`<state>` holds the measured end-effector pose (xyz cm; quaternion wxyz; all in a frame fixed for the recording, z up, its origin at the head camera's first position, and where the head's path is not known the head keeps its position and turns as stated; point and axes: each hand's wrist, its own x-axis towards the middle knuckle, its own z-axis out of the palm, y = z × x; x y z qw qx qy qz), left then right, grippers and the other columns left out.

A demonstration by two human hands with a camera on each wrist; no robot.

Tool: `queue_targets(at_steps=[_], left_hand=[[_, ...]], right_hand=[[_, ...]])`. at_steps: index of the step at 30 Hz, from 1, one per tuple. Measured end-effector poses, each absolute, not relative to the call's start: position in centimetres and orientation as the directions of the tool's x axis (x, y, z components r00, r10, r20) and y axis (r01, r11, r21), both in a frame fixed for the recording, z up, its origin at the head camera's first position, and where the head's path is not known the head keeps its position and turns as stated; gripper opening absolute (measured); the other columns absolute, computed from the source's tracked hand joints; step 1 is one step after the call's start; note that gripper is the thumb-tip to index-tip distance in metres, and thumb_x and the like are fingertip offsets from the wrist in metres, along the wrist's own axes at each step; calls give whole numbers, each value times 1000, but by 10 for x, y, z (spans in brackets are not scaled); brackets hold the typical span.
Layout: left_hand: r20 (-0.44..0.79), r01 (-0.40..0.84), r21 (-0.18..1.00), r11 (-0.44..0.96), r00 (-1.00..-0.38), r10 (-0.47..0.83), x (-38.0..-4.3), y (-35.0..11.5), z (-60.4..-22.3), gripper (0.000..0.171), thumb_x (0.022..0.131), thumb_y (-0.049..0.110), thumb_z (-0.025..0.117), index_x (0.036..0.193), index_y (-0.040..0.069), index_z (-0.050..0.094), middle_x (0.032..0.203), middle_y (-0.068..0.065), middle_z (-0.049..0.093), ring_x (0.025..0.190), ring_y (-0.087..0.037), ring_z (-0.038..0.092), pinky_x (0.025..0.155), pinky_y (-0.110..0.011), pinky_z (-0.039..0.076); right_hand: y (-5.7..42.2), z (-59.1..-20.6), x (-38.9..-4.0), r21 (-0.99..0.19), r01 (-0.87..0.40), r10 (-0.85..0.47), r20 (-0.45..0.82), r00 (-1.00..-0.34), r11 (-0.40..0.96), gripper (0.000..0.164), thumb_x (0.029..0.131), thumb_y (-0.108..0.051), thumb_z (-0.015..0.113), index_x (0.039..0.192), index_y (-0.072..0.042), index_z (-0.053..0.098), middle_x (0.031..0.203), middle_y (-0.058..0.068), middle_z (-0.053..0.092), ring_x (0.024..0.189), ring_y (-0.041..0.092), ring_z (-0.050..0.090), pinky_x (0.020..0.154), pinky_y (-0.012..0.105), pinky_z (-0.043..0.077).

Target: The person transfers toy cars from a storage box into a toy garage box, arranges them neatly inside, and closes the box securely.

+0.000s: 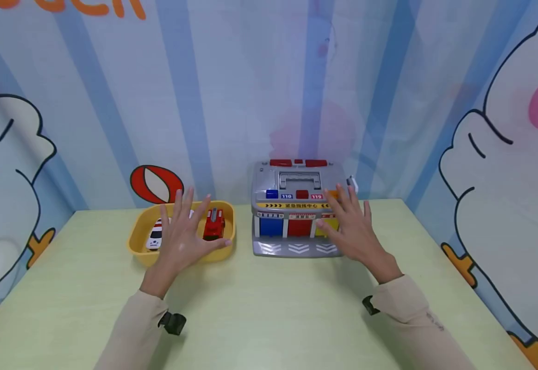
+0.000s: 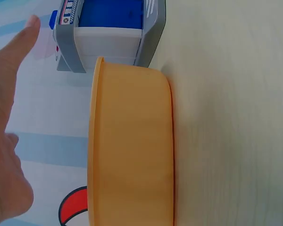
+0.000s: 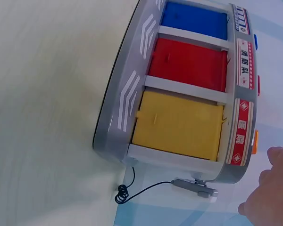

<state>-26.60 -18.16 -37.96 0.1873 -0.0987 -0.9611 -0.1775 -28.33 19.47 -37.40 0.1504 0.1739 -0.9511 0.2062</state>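
My left hand (image 1: pixel 183 241) hovers with spread fingers over the yellow tub (image 1: pixel 135 244). Inside the tub lie a white toy car (image 1: pixel 155 237) with red and dark markings and a red toy fire truck (image 1: pixel 214 224); the hand hides part of the interior. My right hand (image 1: pixel 352 231) is spread in front of the right side of a grey toy garage (image 1: pixel 269 177), holding nothing. Blue, red and yellow doors stand closed along the garage's front, the yellow door (image 3: pixel 177 125) showing fully in the right wrist view.
A small grey handset (image 3: pixel 193 187) on a coiled black cord hangs at the garage's right side. The pale table (image 1: pixel 278 318) ends at a striped backdrop (image 1: pixel 250 92) with cartoon figures. Dark wrist straps (image 1: pixel 173 322) show at both sleeves.
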Motion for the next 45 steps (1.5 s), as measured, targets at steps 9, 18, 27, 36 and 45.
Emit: queue_targets(at_steps=[9,18,27,36,45], left_hand=[[391,360,346,866,-895,216,-289,-170,-374,104,68,60,82,155,24,37,169,-14,12,157,-37,-3,122,-66,-3],[328,431,324,842,-886,328,-309,-146,-370,102,71,63,78,156,25,36,170,-6,7,157,-33,-5,125,-58,-4],[287,482,345,805,-871,399,-334,-123,-364,102,73,66,76,157,26,34,170,-8,11,158,-32,-3,126,-56,0],[243,464,392,795,-885,396,-350,-104,-360,94,78,66,70,156,29,34,170,-5,12,158,-29,-5,126,-52,-2],[261,433,453,780,-900,349,-360,-99,-369,83,82,66,65,152,29,43,170,-1,12,158,-25,-5,127,-49,-2]], right_hand=[[206,-371,-303,-328,-402,-291,340,-895,855,77,99,-61,43,161,-20,21,170,13,7,155,43,-4,118,72,-3],[218,-369,-313,-323,-396,-298,313,-902,860,75,101,-57,43,161,-19,20,169,14,9,156,39,-4,119,71,-3],[226,-374,-321,-346,-354,-265,279,-923,869,76,102,-54,42,162,-16,14,169,17,10,155,42,-1,119,71,-1],[229,-378,-324,-344,-346,-273,244,-931,873,78,102,-59,38,162,-17,11,169,13,9,156,39,-1,120,68,-1],[231,-382,-326,-367,-360,-274,267,-924,858,75,102,-57,39,162,-19,13,170,11,9,157,37,-1,120,68,1]])
